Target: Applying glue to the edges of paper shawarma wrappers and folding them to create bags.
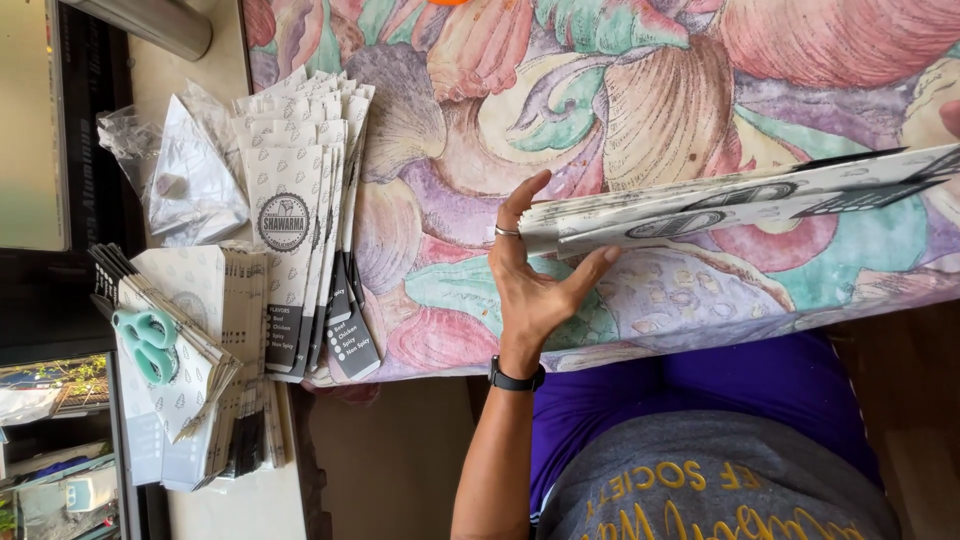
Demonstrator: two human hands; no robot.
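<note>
Our left hand (535,285) grasps the paper sleeve stack (720,205); our right hand (950,115), cut off at the edge, grip unreadable.

white paper sleeves (300,215) fanned, held stack (720,205)
</note>
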